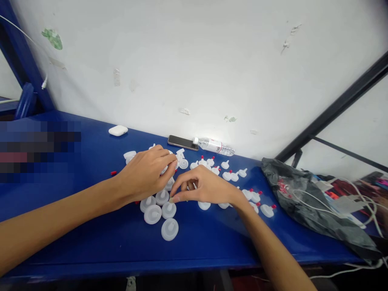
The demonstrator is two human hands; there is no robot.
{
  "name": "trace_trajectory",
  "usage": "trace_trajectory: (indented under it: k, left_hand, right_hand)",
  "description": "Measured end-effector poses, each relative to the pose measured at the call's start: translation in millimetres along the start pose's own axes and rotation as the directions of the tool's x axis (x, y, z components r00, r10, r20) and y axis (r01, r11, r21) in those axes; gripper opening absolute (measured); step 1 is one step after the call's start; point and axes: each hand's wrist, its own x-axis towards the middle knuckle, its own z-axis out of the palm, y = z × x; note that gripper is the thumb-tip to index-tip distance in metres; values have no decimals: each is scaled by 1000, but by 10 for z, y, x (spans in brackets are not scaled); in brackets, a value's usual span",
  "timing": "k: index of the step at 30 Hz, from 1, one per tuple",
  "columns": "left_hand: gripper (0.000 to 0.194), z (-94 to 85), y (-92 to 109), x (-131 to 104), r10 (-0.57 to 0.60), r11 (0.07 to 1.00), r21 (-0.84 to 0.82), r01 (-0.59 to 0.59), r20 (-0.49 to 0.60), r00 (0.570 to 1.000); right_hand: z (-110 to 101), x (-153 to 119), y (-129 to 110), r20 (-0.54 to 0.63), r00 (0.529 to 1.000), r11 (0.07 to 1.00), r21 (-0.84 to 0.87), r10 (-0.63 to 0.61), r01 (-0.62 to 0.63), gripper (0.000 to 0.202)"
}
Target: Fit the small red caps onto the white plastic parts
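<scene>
My left hand [151, 167] is over the left part of a group of white plastic nozzle caps, its fingers curled inward. Whatever those fingers hold, if anything, is hidden. Thumb and forefinger of my right hand [203, 186] are pinched together just above the spout of a white nozzle cap [169, 211]; I cannot tell whether they grip it. Several similar round caps lie spout up in front, the nearest white cap [169, 229] standing apart. Right of my right hand, several caps carry red tips, such as a red-tipped cap [268, 210].
A phone [182, 142] and a clear bottle [214, 146] lie along the wall. A white earbud case [118, 130] sits at back left, with a loose red tip [113, 173] nearer. A dark plastic bag [303, 206] and cables cover the right end of the blue table [91, 242].
</scene>
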Motion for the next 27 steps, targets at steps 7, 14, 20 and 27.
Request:
trace_trajectory:
  k: [7, 14, 20, 27]
  left_hand:
    - [34, -4, 8, 5, -4, 1000, -6, 4, 0, 1000]
    - [35, 4, -1, 3, 0, 1000, 0, 0, -24, 1000]
    - [39, -37, 18, 16, 29, 997, -67, -33, -54, 998]
    - [40, -110, 68, -18, -20, 981, -194, 0, -105, 994]
  right_hand:
    - [3, -12, -13, 40, 999, 999, 34, 12, -14, 30]
    - [14, -10, -26, 77, 997, 1000, 7, -18, 18, 25]
    - [-53, -43, -76, -107, 993, 998, 44, -45, 50, 15]
    - [-121, -50, -83, -422, 906, 995, 73, -31, 68, 25]
